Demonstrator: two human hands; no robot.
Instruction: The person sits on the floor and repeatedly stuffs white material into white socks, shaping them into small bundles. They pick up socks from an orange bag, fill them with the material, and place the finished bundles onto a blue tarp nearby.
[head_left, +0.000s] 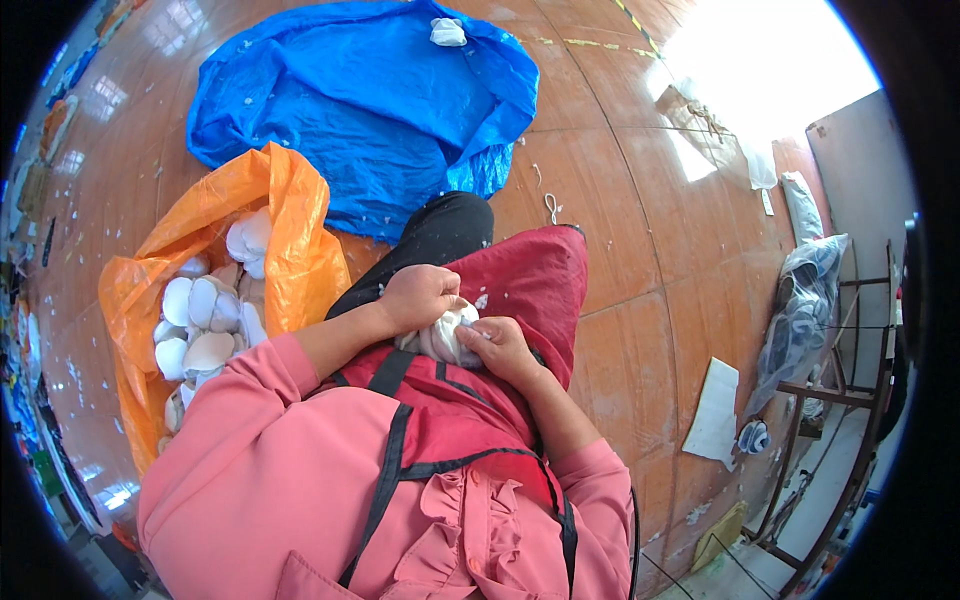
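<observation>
Over my lap, on a dark red apron (520, 285), my left hand (418, 297) and my right hand (500, 347) grip a crumpled white cloth piece (438, 340) between them. The left fingers are curled at its upper end. Thumb and fingers of the right hand pinch its right side. The cloth looks bunched and partly twisted; its full shape is hidden by my hands. Beside my left arm stands an orange plastic sack (290, 195), open at the top. Several white, rounded, padded pieces (212, 305) are heaped inside it.
A blue plastic sheet (350, 90) lies spread ahead of me, with one small white bundle (447, 32) at its far edge. To the right are a white flat sheet (712, 408), a clear plastic bag (795, 310) and a metal frame (865, 390). White scraps dot the tiled floor (620, 370).
</observation>
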